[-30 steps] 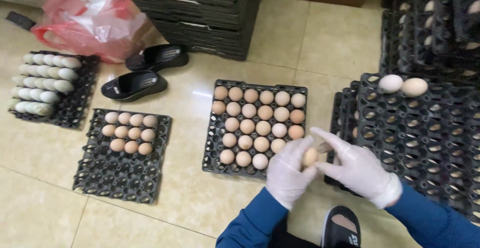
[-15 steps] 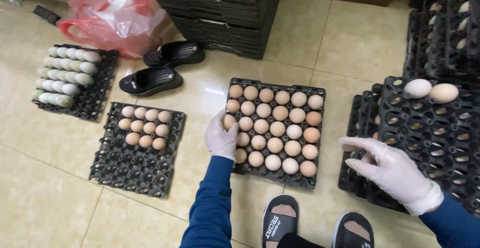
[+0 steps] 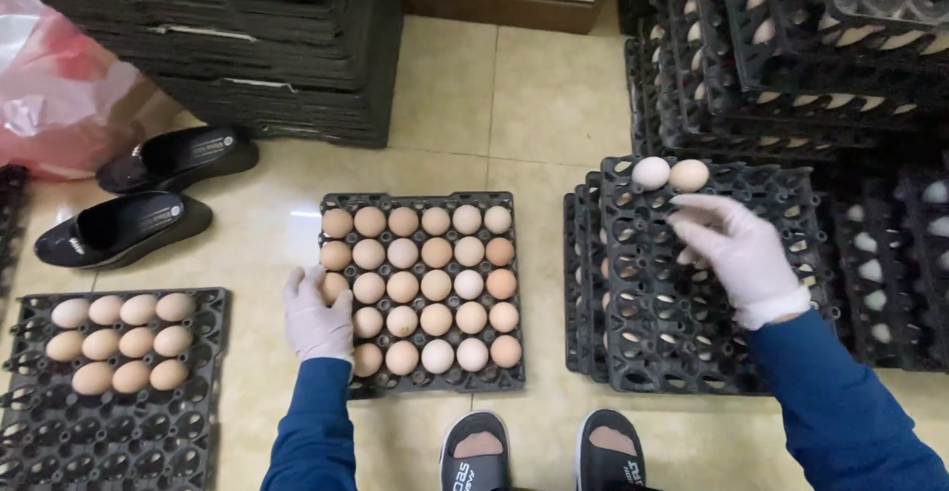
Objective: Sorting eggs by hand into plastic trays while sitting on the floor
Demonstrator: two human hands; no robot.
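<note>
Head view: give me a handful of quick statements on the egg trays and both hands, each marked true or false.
1. The left hand rests at the left edge of the middle tray. True.
2. The right hand is on the floor tiles. False: it reaches over the stacked trays, just below two eggs.
3. The two eggs on the stack are one white egg and one tan egg. True.
4. The left tray is completely filled. False: eggs fill only its upper rows.
5. Both hands are bare. False: both wear light gloves.
</note>
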